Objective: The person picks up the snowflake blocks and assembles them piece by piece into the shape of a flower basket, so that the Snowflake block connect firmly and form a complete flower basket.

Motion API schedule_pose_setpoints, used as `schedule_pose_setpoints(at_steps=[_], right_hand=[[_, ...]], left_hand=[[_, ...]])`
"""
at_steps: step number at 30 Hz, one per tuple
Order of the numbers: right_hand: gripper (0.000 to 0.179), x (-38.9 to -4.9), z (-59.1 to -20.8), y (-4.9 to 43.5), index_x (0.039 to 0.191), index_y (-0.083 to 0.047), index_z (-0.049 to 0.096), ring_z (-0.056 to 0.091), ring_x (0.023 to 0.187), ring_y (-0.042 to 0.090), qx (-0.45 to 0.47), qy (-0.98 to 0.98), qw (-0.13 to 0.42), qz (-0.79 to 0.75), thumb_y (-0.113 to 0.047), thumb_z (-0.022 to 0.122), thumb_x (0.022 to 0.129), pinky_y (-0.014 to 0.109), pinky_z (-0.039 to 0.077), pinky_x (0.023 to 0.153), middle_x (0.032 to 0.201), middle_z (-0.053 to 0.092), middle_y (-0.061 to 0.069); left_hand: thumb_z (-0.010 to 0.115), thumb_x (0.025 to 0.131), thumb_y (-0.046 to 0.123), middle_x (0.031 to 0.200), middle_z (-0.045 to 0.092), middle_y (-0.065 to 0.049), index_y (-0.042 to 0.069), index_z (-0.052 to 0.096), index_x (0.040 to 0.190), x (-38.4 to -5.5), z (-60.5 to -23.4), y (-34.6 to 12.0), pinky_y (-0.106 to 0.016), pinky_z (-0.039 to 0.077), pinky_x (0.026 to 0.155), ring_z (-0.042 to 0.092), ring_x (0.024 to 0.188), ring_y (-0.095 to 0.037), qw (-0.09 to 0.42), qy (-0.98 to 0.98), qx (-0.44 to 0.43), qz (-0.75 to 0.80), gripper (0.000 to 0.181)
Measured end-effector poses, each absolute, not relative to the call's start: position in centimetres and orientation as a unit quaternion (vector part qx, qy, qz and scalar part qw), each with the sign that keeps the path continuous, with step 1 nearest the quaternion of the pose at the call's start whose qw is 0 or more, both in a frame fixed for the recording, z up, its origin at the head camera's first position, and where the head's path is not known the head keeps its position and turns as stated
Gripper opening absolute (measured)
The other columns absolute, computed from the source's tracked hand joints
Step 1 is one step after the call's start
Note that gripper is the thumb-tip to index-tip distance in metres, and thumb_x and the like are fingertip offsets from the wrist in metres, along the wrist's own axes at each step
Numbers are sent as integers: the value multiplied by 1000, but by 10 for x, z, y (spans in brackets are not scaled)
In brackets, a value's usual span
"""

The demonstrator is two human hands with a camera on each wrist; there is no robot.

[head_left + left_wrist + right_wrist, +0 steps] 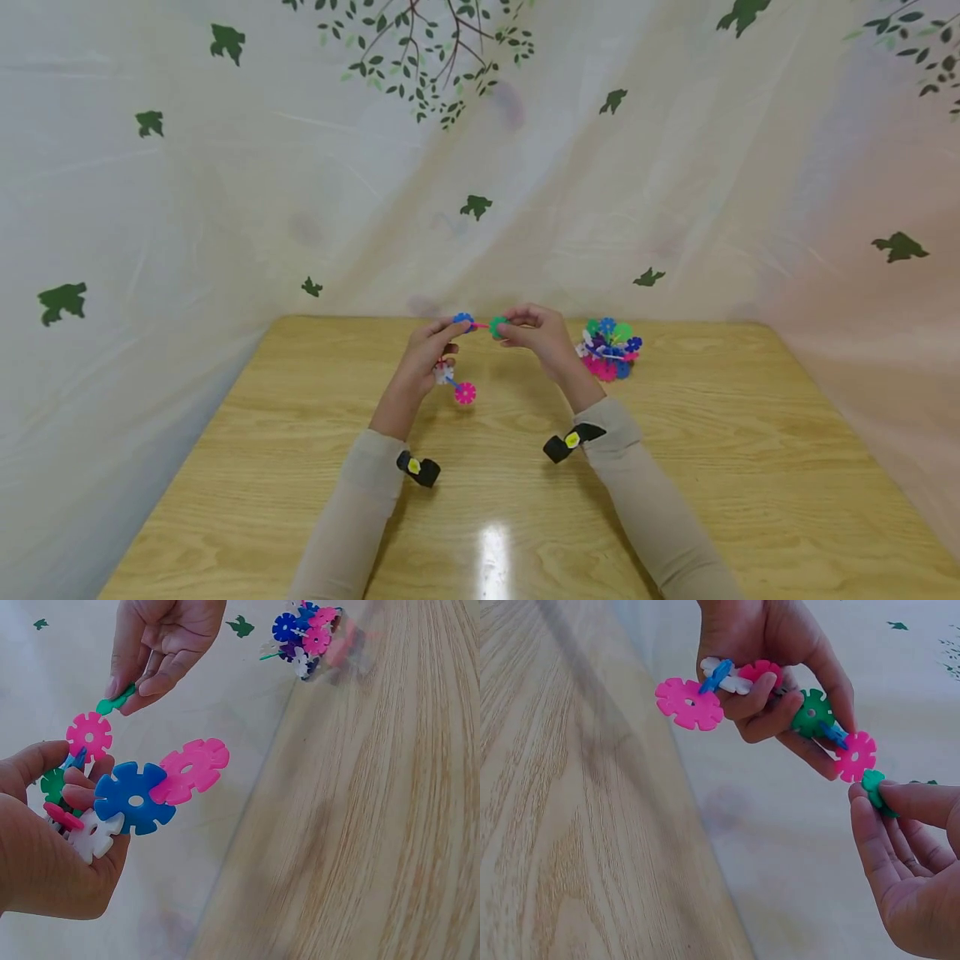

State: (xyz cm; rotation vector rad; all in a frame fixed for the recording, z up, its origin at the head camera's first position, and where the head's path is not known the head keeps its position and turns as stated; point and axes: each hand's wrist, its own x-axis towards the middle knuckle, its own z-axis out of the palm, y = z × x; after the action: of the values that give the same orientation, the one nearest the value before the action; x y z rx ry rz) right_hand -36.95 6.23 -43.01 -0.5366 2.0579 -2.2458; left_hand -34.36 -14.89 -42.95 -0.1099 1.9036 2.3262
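A chain of slotted plastic snowflake discs hangs from my left hand (417, 360), which pinches a blue disc (462, 321) near its upper end. Beyond the fingertips a pink disc (856, 757) extends from that blue one. My right hand (542, 335) pinches a green disc (498, 327) between thumb and fingers, its edge touching the pink disc; whether the slots interlock I cannot tell. Along the chain, another green disc (813, 713) and a white disc (94, 835) lie against the left palm. A larger-looking blue disc (135, 799) and a pink end disc (465, 393) dangle below.
On the wooden table (480, 467), a pile of mixed-colour snowflake discs (609, 350) lies right of my right hand, near the far edge. A pale curtain (375, 225) with leaf and bird prints hangs behind the table. Black straps with small cameras sit on both wrists.
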Motion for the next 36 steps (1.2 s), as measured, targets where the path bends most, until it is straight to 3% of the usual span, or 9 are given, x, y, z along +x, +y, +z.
schedule_pose_setpoints(at_steps=[8,24,36], right_hand=[[25,-368,-430,58,114,13,61,73,78,14,-167,659,26,-733,2,69,94,31,63,76,89,70,0],[20,-364,-428,55,107,14,65,73,72,13,-163,639,3,-751,7,71,90,34,64,75,81,73,0],[19,-365,-431,56,106,16,64,73,70,12,-166,636,-5,-754,9,70,89,29,63,71,79,72,0]], left_hand=[[69,98,27,99,52,5,9,67,124,-343,-429,-147,-16,36,52,46,71,-7,65,633,-30,771,31],[68,99,30,98,54,4,8,64,132,-340,-425,-148,-16,39,52,49,69,-5,82,643,-17,762,39],[70,98,30,102,54,-1,9,67,123,-340,-424,-147,-17,36,51,49,72,-7,82,653,-17,753,33]])
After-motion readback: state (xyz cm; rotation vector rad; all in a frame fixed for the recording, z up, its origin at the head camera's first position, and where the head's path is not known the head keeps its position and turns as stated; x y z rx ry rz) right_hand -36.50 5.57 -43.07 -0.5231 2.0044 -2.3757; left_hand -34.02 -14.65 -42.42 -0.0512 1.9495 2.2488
